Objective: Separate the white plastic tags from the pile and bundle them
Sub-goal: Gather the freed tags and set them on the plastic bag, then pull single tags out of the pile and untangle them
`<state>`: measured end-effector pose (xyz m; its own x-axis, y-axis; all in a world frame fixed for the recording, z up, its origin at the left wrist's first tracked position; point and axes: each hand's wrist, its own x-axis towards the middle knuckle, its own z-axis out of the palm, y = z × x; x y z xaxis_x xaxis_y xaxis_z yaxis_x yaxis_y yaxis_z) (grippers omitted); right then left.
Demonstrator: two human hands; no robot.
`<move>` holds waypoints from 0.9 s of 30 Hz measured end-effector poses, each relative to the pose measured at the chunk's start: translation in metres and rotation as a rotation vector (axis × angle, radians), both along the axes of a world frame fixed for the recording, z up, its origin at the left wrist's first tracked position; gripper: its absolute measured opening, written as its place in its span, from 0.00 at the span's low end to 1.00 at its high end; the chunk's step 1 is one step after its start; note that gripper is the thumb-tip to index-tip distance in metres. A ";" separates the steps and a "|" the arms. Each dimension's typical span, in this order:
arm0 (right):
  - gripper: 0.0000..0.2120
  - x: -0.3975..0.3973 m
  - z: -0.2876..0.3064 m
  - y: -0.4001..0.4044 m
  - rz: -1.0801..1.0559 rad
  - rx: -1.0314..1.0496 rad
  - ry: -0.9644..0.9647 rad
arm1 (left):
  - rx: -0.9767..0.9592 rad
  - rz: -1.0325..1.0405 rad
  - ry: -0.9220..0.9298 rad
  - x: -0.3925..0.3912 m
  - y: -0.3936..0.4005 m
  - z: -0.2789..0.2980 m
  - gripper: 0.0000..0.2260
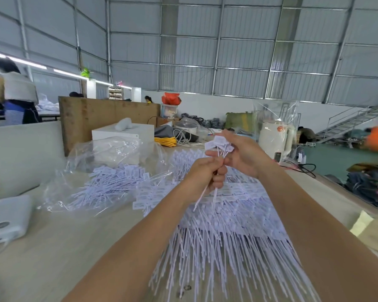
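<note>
Two hands hold a small bunch of white tags above the big pile.

Head view: the left hand (207,174) grips the thin tails of the bunch (219,147); the right hand (242,153), at 1 o'clock and touching it, holds the flat tops. The pile (223,225) lies on the table (74,236) at 6 o'clock under the hands.
</note>
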<state>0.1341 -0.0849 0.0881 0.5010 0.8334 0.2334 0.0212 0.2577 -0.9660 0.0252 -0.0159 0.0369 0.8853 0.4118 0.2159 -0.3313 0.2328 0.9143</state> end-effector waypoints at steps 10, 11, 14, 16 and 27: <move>0.04 -0.013 0.006 0.002 -0.345 0.244 -0.250 | 0.195 0.217 0.059 0.010 -0.016 0.005 0.11; 0.06 -0.013 0.006 0.003 -0.384 0.256 -0.236 | 0.247 0.265 0.064 0.010 -0.015 0.004 0.11; 0.08 -0.014 0.000 0.006 -0.442 0.249 -0.214 | 0.337 0.364 0.064 0.009 -0.011 0.001 0.11; 0.09 -0.015 -0.006 0.009 -0.459 0.251 -0.187 | 0.336 0.370 0.064 0.006 -0.010 0.000 0.12; 0.13 -0.009 -0.050 0.013 -0.347 0.081 -0.053 | 0.566 1.133 -0.102 -0.069 0.089 0.004 0.11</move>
<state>0.1247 -0.0716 0.0381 0.7364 0.5933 0.3251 0.1708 0.3019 -0.9379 -0.0441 0.0735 0.0410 0.0676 0.7526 0.6550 -0.1630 -0.6393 0.7514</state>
